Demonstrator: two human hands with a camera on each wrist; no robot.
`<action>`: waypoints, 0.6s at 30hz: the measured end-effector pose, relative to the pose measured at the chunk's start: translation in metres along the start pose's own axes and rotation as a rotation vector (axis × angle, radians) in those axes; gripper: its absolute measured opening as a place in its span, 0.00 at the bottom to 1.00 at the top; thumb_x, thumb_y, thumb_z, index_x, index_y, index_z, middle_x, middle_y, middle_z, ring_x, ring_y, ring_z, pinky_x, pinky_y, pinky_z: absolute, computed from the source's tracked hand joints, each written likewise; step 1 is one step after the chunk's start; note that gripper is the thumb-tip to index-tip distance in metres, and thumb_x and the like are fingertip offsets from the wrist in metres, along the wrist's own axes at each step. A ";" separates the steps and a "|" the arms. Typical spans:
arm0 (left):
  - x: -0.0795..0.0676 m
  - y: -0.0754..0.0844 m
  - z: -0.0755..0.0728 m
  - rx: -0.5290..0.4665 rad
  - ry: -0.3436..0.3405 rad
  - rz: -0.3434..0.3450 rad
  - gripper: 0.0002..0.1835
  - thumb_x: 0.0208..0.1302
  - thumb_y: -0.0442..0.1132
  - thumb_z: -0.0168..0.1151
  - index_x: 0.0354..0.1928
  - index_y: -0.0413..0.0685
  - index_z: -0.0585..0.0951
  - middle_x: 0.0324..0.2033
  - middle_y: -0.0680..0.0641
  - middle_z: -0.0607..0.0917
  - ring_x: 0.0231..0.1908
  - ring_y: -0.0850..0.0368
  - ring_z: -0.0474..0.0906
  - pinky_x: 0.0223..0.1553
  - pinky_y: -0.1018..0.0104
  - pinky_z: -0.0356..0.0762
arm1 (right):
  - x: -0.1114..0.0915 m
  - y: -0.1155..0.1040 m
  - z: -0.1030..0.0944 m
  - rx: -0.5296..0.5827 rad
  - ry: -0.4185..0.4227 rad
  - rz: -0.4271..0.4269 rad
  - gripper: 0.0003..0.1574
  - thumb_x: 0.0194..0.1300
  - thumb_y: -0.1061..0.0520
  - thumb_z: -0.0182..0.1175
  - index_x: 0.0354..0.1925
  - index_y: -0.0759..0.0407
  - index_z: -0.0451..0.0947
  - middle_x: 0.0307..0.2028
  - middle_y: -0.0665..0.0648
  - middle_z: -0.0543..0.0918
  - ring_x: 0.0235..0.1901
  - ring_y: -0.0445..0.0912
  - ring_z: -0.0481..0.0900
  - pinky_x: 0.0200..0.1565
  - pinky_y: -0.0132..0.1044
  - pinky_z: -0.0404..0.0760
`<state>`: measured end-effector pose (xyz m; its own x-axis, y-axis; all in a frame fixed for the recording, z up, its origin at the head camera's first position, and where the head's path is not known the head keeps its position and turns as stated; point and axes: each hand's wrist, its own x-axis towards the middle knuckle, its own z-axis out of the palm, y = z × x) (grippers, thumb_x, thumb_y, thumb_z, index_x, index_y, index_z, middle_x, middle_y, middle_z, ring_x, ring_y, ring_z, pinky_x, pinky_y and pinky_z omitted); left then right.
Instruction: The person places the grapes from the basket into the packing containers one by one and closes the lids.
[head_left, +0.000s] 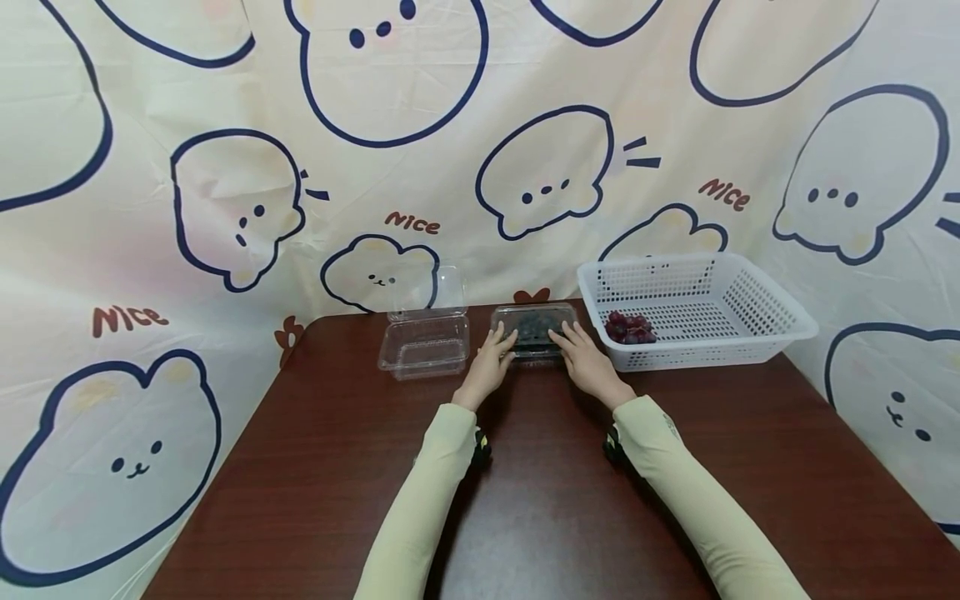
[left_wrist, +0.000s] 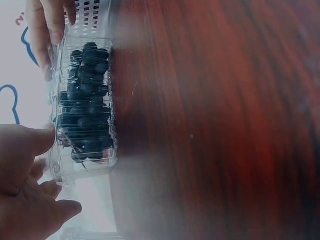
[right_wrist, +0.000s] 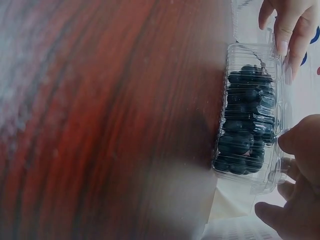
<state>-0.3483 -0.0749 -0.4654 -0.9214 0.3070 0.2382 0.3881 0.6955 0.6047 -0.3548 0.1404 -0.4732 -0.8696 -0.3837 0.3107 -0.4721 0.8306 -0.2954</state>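
A clear plastic clamshell box [head_left: 534, 323] of dark grapes [left_wrist: 86, 102] stands at the table's far side with its lid down. My left hand [head_left: 490, 360] touches the box's left end, the thumb against the lid's rim and the other fingers spread. On the right end, my right hand [head_left: 588, 358] presses the rim in the same way, fingers spread. Between the hands, the grapes [right_wrist: 246, 120] show through the ribbed front wall. Parts of the fingertips behind the lid's edge are hidden.
Left of the hands stands another clear clamshell box [head_left: 426, 342], its lid raised. A white perforated basket [head_left: 716, 354] sits at the back right, with red grapes [head_left: 628, 327] in its left part. The brown table [head_left: 540, 500] meets a patterned cloth [head_left: 457, 183] behind.
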 end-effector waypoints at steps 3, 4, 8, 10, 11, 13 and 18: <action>0.001 0.000 -0.001 -0.005 -0.003 0.003 0.27 0.69 0.35 0.50 0.68 0.45 0.62 0.71 0.39 0.48 0.71 0.42 0.42 0.64 0.35 0.46 | 0.001 0.000 0.000 0.000 -0.009 0.003 0.29 0.71 0.60 0.46 0.68 0.54 0.60 0.69 0.64 0.57 0.70 0.58 0.49 0.40 0.48 0.77; 0.001 0.000 -0.001 -0.009 -0.003 0.003 0.27 0.69 0.35 0.50 0.68 0.46 0.62 0.71 0.39 0.48 0.71 0.42 0.42 0.64 0.35 0.46 | 0.001 0.000 0.000 0.001 -0.010 0.004 0.29 0.71 0.60 0.47 0.68 0.54 0.60 0.69 0.65 0.57 0.70 0.58 0.49 0.42 0.48 0.77; 0.002 0.000 -0.001 -0.018 0.001 -0.001 0.27 0.69 0.35 0.50 0.68 0.46 0.62 0.71 0.39 0.48 0.71 0.42 0.42 0.64 0.36 0.45 | 0.003 0.001 0.002 -0.001 -0.009 0.006 0.28 0.71 0.60 0.46 0.68 0.54 0.60 0.69 0.64 0.57 0.70 0.58 0.49 0.47 0.50 0.76; 0.003 -0.001 0.000 -0.021 0.004 -0.003 0.26 0.69 0.35 0.50 0.68 0.46 0.62 0.71 0.39 0.48 0.71 0.42 0.42 0.64 0.36 0.45 | 0.004 0.002 0.002 0.000 -0.010 0.005 0.28 0.71 0.60 0.46 0.68 0.54 0.60 0.69 0.65 0.56 0.70 0.59 0.48 0.51 0.52 0.74; 0.003 -0.001 0.000 -0.019 0.006 -0.001 0.26 0.69 0.35 0.50 0.68 0.46 0.62 0.71 0.39 0.48 0.71 0.42 0.42 0.64 0.36 0.45 | 0.004 0.002 0.003 -0.004 -0.011 0.002 0.28 0.71 0.60 0.46 0.68 0.54 0.60 0.69 0.65 0.56 0.70 0.59 0.48 0.54 0.53 0.72; 0.004 -0.002 0.001 -0.017 0.010 0.003 0.26 0.68 0.34 0.50 0.68 0.45 0.62 0.71 0.39 0.48 0.70 0.41 0.42 0.64 0.35 0.45 | 0.005 0.003 0.003 0.001 -0.012 0.003 0.28 0.71 0.61 0.46 0.68 0.55 0.60 0.69 0.65 0.56 0.70 0.59 0.48 0.58 0.55 0.67; 0.007 -0.003 0.002 -0.013 0.014 0.013 0.26 0.68 0.34 0.50 0.68 0.45 0.62 0.71 0.38 0.49 0.70 0.40 0.43 0.63 0.34 0.46 | 0.008 0.006 0.004 0.016 -0.006 0.009 0.29 0.70 0.62 0.47 0.68 0.55 0.60 0.69 0.65 0.56 0.70 0.59 0.47 0.64 0.57 0.58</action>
<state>-0.3559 -0.0737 -0.4666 -0.9165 0.3065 0.2571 0.3999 0.6829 0.6114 -0.3650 0.1404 -0.4761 -0.8748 -0.3787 0.3021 -0.4662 0.8274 -0.3130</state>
